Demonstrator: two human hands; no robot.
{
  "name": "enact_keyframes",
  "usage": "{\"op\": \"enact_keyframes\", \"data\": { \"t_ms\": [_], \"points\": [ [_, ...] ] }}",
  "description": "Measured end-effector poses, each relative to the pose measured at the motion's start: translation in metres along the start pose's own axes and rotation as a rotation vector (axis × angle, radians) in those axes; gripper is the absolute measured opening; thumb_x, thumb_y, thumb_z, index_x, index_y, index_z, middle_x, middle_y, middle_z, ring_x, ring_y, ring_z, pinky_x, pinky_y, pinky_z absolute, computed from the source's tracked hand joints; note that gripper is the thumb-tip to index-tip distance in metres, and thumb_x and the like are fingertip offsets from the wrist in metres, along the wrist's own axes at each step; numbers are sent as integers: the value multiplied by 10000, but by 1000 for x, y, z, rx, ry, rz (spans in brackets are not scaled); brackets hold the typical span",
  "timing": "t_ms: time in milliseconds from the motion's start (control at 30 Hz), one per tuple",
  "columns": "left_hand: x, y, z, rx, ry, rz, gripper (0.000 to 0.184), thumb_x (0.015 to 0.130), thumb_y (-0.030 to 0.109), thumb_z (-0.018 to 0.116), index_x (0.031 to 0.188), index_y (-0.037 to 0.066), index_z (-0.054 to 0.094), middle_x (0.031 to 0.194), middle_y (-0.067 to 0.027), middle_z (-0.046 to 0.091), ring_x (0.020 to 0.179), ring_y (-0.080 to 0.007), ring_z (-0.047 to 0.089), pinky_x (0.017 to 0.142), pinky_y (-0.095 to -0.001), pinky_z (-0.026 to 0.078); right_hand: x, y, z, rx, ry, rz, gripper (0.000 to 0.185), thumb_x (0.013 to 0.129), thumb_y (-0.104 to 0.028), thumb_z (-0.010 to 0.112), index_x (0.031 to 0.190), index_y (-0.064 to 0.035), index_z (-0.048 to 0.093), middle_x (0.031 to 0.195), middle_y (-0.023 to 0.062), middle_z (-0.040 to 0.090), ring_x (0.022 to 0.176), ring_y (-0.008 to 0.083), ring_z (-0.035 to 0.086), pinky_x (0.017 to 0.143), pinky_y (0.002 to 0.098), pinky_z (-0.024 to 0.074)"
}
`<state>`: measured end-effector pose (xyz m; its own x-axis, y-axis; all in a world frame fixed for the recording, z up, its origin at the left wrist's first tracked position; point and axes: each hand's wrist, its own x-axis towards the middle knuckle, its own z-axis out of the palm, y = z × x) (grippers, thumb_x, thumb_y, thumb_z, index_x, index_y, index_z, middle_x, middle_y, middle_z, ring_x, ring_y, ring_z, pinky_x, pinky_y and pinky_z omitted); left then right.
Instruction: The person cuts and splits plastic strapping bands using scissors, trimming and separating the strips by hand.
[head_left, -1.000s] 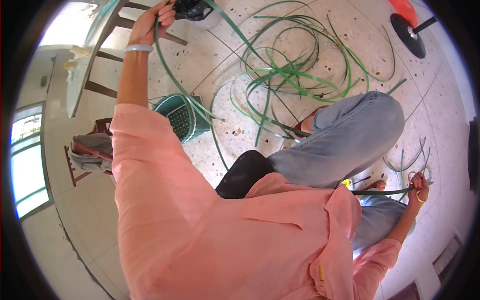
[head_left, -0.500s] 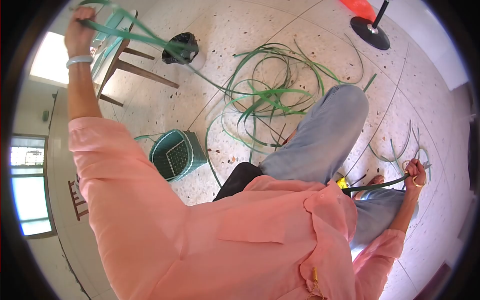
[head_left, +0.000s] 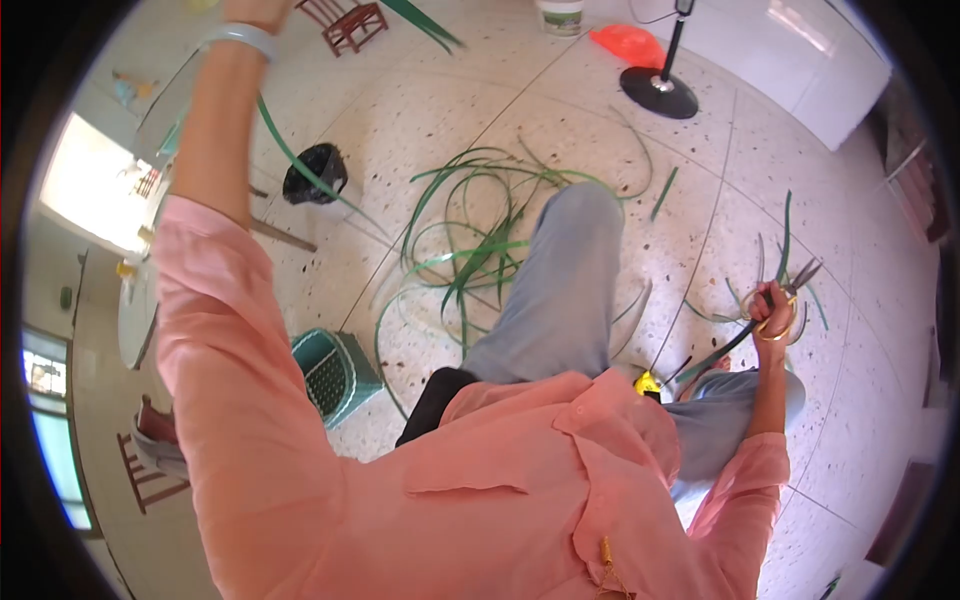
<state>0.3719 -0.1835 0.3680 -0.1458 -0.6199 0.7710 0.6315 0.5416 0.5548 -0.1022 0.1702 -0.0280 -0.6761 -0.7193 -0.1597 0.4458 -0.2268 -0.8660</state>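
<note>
Right of green woven basket [head_left: 358,372], right hand [head_left: 769,308] holds grey pointed metal scissors [head_left: 804,275] blades-outward, presumably for safety (left hand [head_left: 258,10]: indeterminable).

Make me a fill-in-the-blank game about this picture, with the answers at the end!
1. The right hand holds a pair of ____ with its blades pointing away.
2. The pale bangle is on the ____ arm.
3. The green basket stands on the ____.
4. The colour of the shirt is ____.

Missing words: scissors; left; floor; pink.
</note>
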Motion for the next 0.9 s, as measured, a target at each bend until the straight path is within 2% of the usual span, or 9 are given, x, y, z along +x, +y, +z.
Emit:
{"op": "enact_keyframes", "data": {
  "t_ms": [33,100,133,167,333,533,633,733,900],
  "points": [
    [-8,-44,13,-119,-77,-108,153,950,-3,296,867,107,359,653,10,338,520,-94,318,443,-230,295,-5,-5,15,-9,-23,-30,150,897,-150,528,813,-26,531,709,51,543,431,48,296,381,202,213],
    [-54,-115,71,-260,145,-330,161,889,-50,311,815,84,363,634,4,326,520,-109,315,475,-239,307,-10,-17,46,-20,-62,-79,167,893,-156,536,794,-23,546,680,35,537,422,45,288,380,203,206],
    [-57,-164,67,-295,-100,-339,134,920,18,383,791,31,349,646,-57,358,581,-167,344,554,-331,350,-9,-20,58,-23,-72,-89,172,891,-159,541,791,-20,553,666,30,535,415,44,279,378,207,199],
    [-83,-184,103,-421,107,-483,56,925,1,383,871,8,371,684,-26,332,614,-144,334,583,-302,331,-7,-20,67,-41,-77,-108,202,891,-184,549,804,-3,571,626,15,507,415,46,270,384,216,199],
    [-159,-294,181,-673,195,-717,76,949,17,351,878,38,367,699,-34,345,627,-151,333,592,-307,338,-3,-21,99,-128,-146,-111,394,884,-323,577,936,63,633,509,-56,344,442,58,266,423,240,220],
    [-215,-348,226,-755,164,-865,148,951,48,370,804,46,388,705,-38,358,648,-156,352,624,-300,354,16,-11,88,-250,-22,-109,299,840,-257,656,916,32,645,542,-47,431,456,51,334,427,224,261],
    [-225,-361,234,-803,197,-954,148,940,53,384,793,41,391,709,-42,361,650,-157,355,641,-301,364,26,-16,77,-318,-143,-34,169,773,-135,704,855,0,645,611,-2,551,457,53,398,412,210,298],
    [-230,-375,235,-830,204,-969,141,931,36,382,791,34,391,711,-45,359,652,-158,356,646,-303,370,25,-17,76,-384,-126,-7,169,777,-149,674,859,-5,640,595,-21,504,493,49,372,441,221,260],
    [-232,-389,227,-885,144,-978,159,939,45,367,781,32,377,718,-48,352,657,-163,359,650,-310,372,25,-19,75,-463,-138,57,157,744,-135,711,814,-23,626,611,0,524,495,74,398,445,216,289]
  ]
}}
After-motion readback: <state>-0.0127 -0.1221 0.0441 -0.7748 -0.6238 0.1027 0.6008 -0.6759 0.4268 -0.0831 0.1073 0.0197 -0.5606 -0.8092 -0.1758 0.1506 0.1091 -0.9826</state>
